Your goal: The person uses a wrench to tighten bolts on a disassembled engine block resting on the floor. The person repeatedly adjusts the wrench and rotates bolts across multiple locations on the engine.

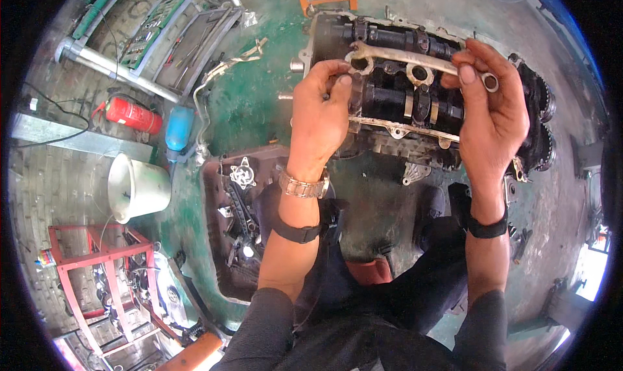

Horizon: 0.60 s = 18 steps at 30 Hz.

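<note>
Right hand [496,114] is gripping wrench [412,58] near ring end; its shaft is running leftward over cylinder head [383,105], open end sitting beside left hand [321,111]; can't tell whether left is pinching anything.

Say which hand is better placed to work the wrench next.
Likely the right hand: it holds the wrench near its ring end, the open end pointing left over the engine part. The left hand is only near that open end.
</note>
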Each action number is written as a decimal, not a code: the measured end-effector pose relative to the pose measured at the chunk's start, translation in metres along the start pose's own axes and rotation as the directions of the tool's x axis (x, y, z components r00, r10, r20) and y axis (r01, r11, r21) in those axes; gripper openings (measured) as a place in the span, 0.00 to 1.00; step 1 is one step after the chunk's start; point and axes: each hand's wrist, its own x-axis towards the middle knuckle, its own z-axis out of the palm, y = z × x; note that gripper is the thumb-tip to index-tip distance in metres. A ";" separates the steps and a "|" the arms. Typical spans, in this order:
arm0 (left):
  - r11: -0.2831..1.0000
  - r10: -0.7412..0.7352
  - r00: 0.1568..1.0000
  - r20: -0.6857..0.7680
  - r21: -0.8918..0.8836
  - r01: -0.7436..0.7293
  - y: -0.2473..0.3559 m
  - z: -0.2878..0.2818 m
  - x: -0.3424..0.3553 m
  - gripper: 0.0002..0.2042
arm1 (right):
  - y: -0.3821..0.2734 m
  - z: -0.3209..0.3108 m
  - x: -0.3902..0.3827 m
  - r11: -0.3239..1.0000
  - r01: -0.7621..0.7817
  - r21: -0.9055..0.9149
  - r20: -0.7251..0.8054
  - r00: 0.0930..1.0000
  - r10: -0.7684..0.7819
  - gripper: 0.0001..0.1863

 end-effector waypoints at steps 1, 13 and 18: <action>0.993 0.075 0.997 0.001 0.095 -0.075 0.002 0.000 -0.001 0.10 | -0.002 -0.004 0.000 1.000 0.009 0.026 -0.017 1.000 -0.009 0.13; 0.854 0.193 0.979 -0.073 0.504 -0.130 0.014 0.014 -0.004 0.08 | 0.001 -0.050 -0.020 0.943 -0.245 0.225 0.047 0.969 0.241 0.12; 0.849 0.243 0.962 -0.126 0.508 -0.148 0.012 0.019 -0.003 0.07 | 0.004 -0.045 -0.028 0.902 -0.307 0.304 0.105 0.952 0.289 0.12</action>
